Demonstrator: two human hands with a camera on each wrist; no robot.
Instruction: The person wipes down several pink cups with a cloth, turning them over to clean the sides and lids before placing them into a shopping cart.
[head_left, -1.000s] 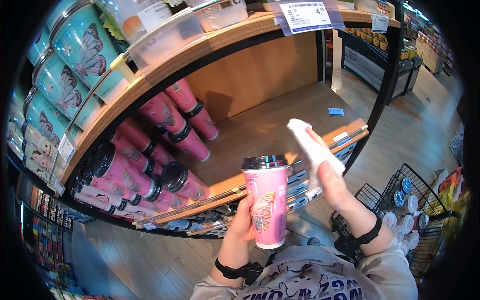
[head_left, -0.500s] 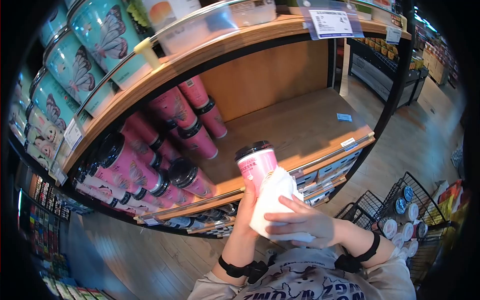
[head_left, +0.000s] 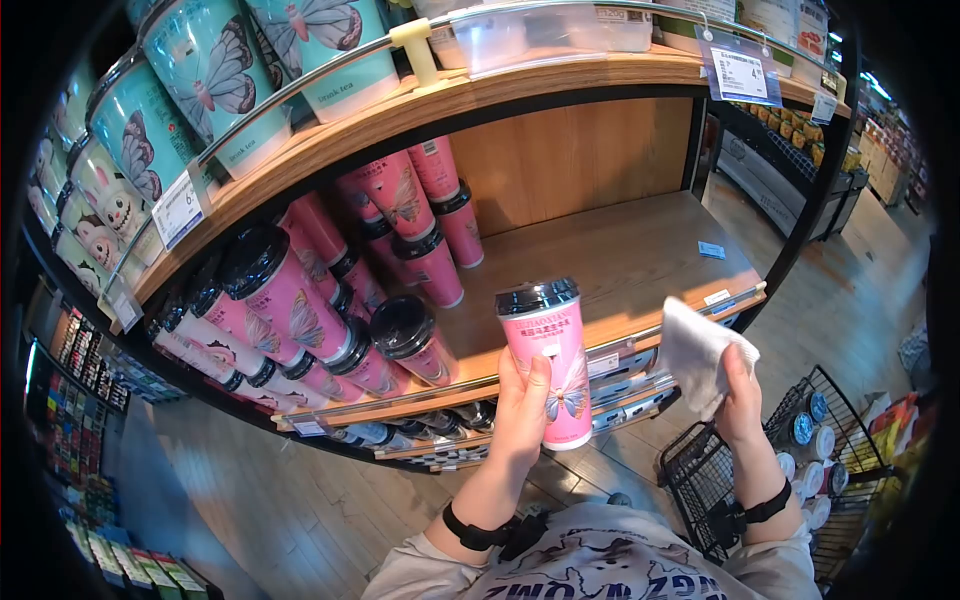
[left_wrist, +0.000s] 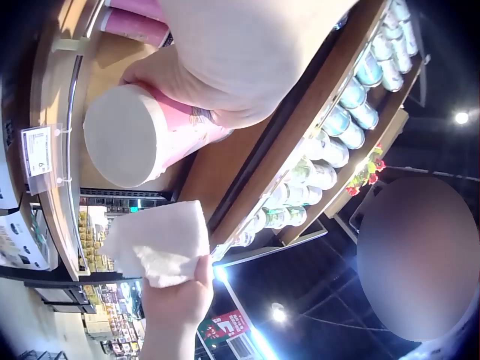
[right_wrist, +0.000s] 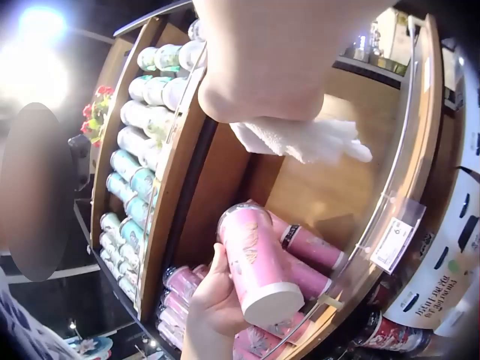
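Note:
My left hand [head_left: 521,408] grips a pink lidded cup [head_left: 557,345] with a butterfly print, held upright in front of the shelf. Its black lid [head_left: 537,294] points up, and the white base [left_wrist: 124,136] shows in the left wrist view. To the right, my right hand [head_left: 738,400] pinches a folded white cloth [head_left: 703,350], apart from the cup. In the right wrist view that cloth [right_wrist: 300,140] hangs below the hand. More pink cups [head_left: 277,290] with black lids stand and lie stacked on the shelf at the left.
The wooden shelf [head_left: 600,235] carries a small blue tag [head_left: 711,250] at its right. Teal butterfly cups [head_left: 205,75] fill the upper shelf, behind a rail with price tags [head_left: 182,208]. A black wire cart [head_left: 690,480] with several lidded tubs [head_left: 800,428] stands at lower right.
The cloth was apart from the cup, then lay against its side, and now is away to the right again. The left hand has kept hold of the cup, which has turned upright.

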